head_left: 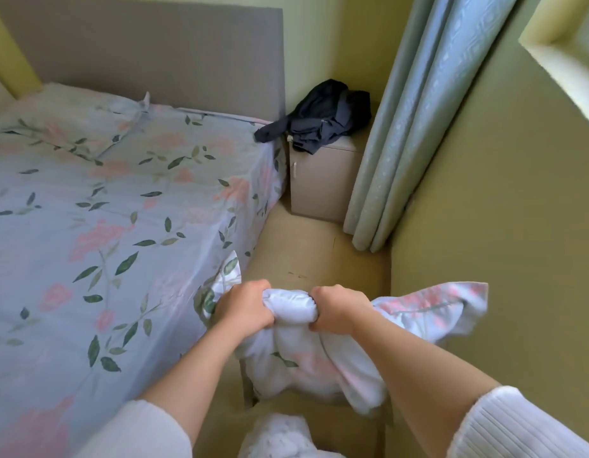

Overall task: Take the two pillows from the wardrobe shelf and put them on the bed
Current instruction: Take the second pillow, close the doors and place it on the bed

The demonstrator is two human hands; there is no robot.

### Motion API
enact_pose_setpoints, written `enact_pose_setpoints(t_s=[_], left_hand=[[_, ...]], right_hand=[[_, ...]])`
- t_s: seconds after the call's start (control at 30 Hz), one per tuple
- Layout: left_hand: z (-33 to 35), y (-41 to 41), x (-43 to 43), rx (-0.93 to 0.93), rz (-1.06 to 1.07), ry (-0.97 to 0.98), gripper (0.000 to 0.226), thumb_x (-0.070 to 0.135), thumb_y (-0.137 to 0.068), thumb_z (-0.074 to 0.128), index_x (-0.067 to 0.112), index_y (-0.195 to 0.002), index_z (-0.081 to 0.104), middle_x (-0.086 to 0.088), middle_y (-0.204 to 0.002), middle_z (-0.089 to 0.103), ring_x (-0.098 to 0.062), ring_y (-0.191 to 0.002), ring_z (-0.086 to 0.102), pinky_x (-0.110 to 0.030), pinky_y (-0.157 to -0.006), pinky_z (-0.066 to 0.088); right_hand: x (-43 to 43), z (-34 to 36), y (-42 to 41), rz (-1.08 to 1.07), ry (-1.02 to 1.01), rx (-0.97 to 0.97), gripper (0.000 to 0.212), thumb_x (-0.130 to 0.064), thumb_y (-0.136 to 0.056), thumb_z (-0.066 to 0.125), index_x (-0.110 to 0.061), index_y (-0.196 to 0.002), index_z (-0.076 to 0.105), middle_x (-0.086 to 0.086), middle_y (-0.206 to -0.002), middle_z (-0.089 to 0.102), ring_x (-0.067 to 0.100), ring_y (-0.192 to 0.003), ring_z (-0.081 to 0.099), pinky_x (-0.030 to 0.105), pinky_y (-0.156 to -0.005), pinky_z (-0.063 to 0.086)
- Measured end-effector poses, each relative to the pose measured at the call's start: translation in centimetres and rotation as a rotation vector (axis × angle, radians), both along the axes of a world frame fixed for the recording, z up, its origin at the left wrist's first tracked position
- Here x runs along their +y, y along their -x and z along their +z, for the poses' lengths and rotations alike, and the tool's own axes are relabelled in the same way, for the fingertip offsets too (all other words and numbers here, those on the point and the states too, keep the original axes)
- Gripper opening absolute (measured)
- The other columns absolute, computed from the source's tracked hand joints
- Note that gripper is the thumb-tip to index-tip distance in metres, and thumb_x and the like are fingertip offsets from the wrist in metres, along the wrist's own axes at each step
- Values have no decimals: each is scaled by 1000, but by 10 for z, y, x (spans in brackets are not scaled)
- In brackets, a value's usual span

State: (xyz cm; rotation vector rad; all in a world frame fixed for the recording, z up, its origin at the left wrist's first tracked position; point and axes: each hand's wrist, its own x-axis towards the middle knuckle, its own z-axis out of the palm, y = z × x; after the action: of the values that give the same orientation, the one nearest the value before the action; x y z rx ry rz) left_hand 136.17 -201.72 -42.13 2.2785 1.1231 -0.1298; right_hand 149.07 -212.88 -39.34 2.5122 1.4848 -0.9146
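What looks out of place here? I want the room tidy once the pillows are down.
A dark garment lies crumpled on the bedside cabinet, one end spilling onto the bed. The pillow gripped by the left hand and right hand is bunched, off the bed.
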Motion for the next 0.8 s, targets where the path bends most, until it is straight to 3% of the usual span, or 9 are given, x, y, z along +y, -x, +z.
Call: enact_pose_setpoints(t_s=[0.13, 0.3, 0.53, 0.7, 0.8], left_hand=[[9, -38, 40, -3, 118, -19, 23, 9, -61, 67, 19, -75, 50, -10, -85, 65, -33, -88, 61, -26, -58, 36], [22, -83, 119, -61, 214, -45, 33, 9, -57, 72, 16, -60, 40, -4, -70, 53, -28, -74, 51, -26, -49, 29], [65, -146, 254, -156, 300, -19, 45, 7, -58, 74, 17, -54, 30, 3, -59, 38, -25, -67, 42, -24, -45, 20], [99, -171, 336, -268, 418, 100, 37, 4, -52, 75, 12, -59, 40, -1, -80, 51, -22, -71, 45, -25, -57, 31], [117, -183, 380, -341, 460, 123, 39, 5, -49, 77, 7, -85, 61, -10, -105, 63, -27, -87, 57, -27, -66, 36]], right_hand=[[58, 6, -47, 114, -20, -33, 35, -28, -80, 60, -20, -114, 54, 6, -117, 63, 28, -106, 59, 29, -70, 37], [151, 15, -101, 204, -43, -73, 39, -31, -79, 63, -19, -115, 55, 7, -120, 62, 28, -110, 58, 30, -74, 41], [307, 60, -170, 342, 42, -70, 52, -32, -78, 70, -11, -123, 53, 11, -125, 58, 30, -112, 56, 30, -82, 44], [396, 106, -197, 406, -20, -87, 51, -28, -79, 71, -10, -124, 54, 10, -126, 57, 29, -114, 55, 30, -84, 43], [443, 131, -212, 446, -69, -92, 50, -27, -76, 73, -11, -120, 56, 9, -125, 59, 29, -113, 56, 28, -83, 42]])
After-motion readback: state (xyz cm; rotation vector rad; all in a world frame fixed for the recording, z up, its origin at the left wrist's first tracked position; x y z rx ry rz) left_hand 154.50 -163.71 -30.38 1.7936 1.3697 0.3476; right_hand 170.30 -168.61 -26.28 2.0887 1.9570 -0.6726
